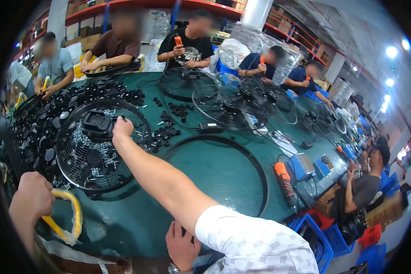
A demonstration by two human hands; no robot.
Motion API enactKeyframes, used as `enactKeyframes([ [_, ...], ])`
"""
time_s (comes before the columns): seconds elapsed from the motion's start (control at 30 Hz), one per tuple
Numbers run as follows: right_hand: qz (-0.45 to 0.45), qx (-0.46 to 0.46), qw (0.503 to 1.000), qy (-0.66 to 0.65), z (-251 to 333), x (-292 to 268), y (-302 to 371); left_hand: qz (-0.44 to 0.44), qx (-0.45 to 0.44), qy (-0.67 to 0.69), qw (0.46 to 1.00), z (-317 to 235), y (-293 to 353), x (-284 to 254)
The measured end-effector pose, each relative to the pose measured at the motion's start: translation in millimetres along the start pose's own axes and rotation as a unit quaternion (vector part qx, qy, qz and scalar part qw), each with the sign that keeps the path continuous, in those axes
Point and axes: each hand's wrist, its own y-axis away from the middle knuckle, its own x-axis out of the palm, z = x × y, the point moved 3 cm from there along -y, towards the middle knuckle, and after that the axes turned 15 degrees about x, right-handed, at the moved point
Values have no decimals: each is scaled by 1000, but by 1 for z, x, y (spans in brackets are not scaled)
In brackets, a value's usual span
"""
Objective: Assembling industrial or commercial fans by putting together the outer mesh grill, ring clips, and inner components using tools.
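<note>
My right arm in a white sleeve stretches across to the left. My right hand, fingers pinched together, is at the right edge of a black plastic box on a round black fan grille. What the fingertips hold, if anything, I cannot make out. Silver screws lie in small heaps inside the grille. My left hand, with a watch at its wrist, rests by the near table edge, its fingers loosely apart and nothing visible in them. My right arm partly hides it. A thin black ring lies on the green table beyond.
A co-worker's hand at the left grips a yellow tube. Black knobs and caps pile up at the left. Fan grilles line the far side, where people stand with orange screwdrivers. An orange-black power screwdriver lies right.
</note>
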Motion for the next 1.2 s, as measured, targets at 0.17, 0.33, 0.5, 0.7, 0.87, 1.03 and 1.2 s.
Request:
enactKeyframes([
  [0.17, 214, -16, 910, 356, -14, 42, 8, 24, -33, 47, 998, 8, 0, 1],
  [0.33, 290, -280, 749, 526, 59, 29, 69, 35, 1, 25, 999, 5, -3, 0],
  [0.5, 398, -411, 547, 611, 141, -117, 134, 29, 0, 22, 999, -2, -5, -2],
  [0.7, 255, -408, 559, 676, 267, -338, 199, 17, 5, -3, 1000, -10, -2, 1],
  [0.87, 55, -384, 559, 733, 323, -493, 261, -7, 17, -3, 1000, -17, 2, 7],
  [1.03, 40, -421, 552, 718, 319, -577, 293, -22, 13, -1, 1000, -26, 4, 10],
  [1.2, 78, -418, 625, 654, 321, -604, 296, -29, -38, 16, 999, -40, 11, 10],
])
